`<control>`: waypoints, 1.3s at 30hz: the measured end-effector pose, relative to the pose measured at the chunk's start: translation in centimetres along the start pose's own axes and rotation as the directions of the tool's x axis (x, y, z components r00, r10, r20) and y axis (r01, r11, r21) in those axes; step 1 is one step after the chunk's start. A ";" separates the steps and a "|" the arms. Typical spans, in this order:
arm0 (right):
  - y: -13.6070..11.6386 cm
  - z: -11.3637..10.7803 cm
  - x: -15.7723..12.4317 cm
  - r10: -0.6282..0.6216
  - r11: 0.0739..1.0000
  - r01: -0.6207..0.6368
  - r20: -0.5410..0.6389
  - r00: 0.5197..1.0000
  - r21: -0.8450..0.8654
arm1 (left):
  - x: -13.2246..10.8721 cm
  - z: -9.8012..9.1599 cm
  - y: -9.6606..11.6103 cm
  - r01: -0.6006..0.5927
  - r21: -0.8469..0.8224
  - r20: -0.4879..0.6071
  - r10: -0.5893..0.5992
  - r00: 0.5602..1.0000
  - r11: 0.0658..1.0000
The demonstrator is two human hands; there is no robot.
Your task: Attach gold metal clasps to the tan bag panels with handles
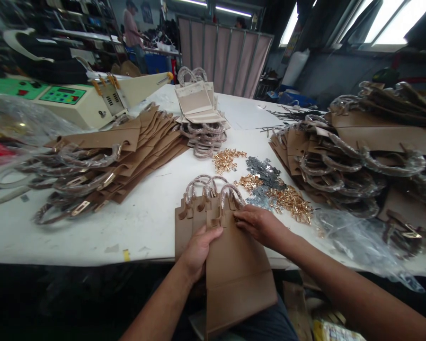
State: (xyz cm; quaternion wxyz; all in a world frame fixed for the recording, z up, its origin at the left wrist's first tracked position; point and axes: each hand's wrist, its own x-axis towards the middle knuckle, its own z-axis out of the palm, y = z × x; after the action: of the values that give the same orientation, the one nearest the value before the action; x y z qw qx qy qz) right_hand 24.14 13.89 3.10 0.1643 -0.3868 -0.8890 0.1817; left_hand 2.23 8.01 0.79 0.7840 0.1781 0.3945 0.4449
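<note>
My left hand [198,248] grips the left edge of a tan leather bag panel [236,274] that hangs over the white table's [145,227] front edge, thumb on top, fingers underneath. My right hand [261,225] rests at the panel's top right corner, fingers curled and pinching near its plastic-wrapped handle [230,192]. More panels with wrapped handles [195,208] lie stacked beneath, just left. Small gold metal fittings [291,201] and grey ones [264,170] are heaped right beyond my right hand.
Fanned stacks of tan panels lie left [128,151] and right [341,156]. A beige stack [199,106] stands at centre back. A cream machine with a green control panel [74,99] sits far left. Crumpled clear plastic [355,241] lies right. People stand in the background.
</note>
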 end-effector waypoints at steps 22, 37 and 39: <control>1.0 -1.6 0.6 -0.051 0.996 0.052 -0.010 0.999 0.067 | 0.5 0.3 0.5 0.040 -0.035 -0.055 -0.042 0.998 0.999; 1.9 0.0 0.0 -0.063 0.997 0.063 0.009 0.998 -0.033 | 0.8 0.4 0.4 0.040 0.002 -0.093 -0.039 0.995 0.999; 1.8 -0.5 -0.1 -0.085 0.996 0.085 0.037 0.996 -0.009 | 0.7 0.3 0.4 0.045 0.011 -0.091 -0.044 0.995 0.999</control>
State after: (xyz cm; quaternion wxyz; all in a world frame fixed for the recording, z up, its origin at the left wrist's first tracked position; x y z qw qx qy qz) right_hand 25.60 15.05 2.70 0.1536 -0.3461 -0.9084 0.1771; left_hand 2.45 8.86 0.88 0.7738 0.1543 0.4364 0.4324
